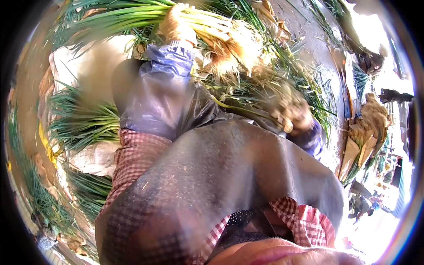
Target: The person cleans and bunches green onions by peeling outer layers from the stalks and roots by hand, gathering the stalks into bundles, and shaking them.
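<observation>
Left hand (177, 29): closed around a green onion bunch (211, 23), gripping it where the green leaves meet the pale stems.
Right hand (297, 116): blurred by motion or focus; fingers appear bent, with root-like debris about them. Whether it grips anything cannot be told.
Green onion bunch, position: forward of the body, in the left hand, beyond the dark apron (212, 154).
Long axis: roughly crosswise to the body; leaves fan out to the left, stems and fibrous roots (236, 52) point to the right and slightly back toward the wearer.
Nearer hand: the left, in contact. The right lies apart from the bunch, to the right of the root end and closer to the body.
Between roots and right hand: loose leaves and straw-like trimmings (247, 90), some close beside the right fingers.
Sleeves: blue cover (170, 62) on the left forearm, red checked cloth (140, 148) above it; blue cover (311, 139) at the right wrist.
Left side: a second green onion bunch (95, 126), beside pale sacking (95, 158).
Right side: wet grey ground (311, 51) with scattered leaves; farther out, a root-ended bundle (370, 117), roots uppermost in view, partly wrapped in brownish sheets.
</observation>
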{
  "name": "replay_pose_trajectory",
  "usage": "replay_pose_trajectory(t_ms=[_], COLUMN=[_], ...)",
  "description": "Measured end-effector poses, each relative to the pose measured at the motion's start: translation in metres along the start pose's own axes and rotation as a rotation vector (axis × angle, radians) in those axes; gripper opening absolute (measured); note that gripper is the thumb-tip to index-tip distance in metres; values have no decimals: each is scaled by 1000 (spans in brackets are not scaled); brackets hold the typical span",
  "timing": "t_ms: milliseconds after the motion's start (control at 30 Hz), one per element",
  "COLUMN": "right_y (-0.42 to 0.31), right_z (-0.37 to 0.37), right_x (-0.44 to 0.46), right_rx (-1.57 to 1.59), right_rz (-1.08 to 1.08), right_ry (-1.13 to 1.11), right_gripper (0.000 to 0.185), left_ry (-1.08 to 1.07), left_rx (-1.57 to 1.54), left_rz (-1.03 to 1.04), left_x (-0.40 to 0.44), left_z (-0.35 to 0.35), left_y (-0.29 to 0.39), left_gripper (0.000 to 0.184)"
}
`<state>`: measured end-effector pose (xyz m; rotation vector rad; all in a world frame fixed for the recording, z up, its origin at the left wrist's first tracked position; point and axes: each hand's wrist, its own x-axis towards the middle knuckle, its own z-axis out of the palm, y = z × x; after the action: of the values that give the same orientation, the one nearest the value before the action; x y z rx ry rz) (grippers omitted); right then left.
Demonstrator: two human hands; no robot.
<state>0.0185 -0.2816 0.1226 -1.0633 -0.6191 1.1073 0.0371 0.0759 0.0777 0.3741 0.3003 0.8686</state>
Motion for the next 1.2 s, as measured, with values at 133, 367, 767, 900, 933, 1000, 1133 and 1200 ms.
replay_pose_trajectory(t_ms=[133,367,767,900,933,1000,1133,1200], right_y=[2,15,-8,-20,-28,-4,-17,-16], right_z=[-56,25,-26,-22,-60,-134,-76,-45], right_x=[-34,76,12,-19,-26,-8,94,124], right_rx=[-944,-1656,-665,49,-574,-852,-1614,-1812], right_rz=[156,124,101,-31,-3,151,-337,-289], right_ry=[107,387,-294,-25,24,360,149,80], right_gripper=[47,41,40,37,33,44,63,61], left_ry=[-25,122,-179,-195,-336,-354,-497,-617], left_rx=[-54,207,142,88,129,93,126,-89], left_rz=[-34,-19,-175,-258,-176,-244,-541,-629], left_x=[10,-36,-58,-74,-75,-89,-117,-127], left_z=[-5,15,10,25,19,27,32,33], left_y=[12,-11,-32,-12,-16,-20,-20,-25], left_gripper=[10,15,13,14,16,18,37,46])
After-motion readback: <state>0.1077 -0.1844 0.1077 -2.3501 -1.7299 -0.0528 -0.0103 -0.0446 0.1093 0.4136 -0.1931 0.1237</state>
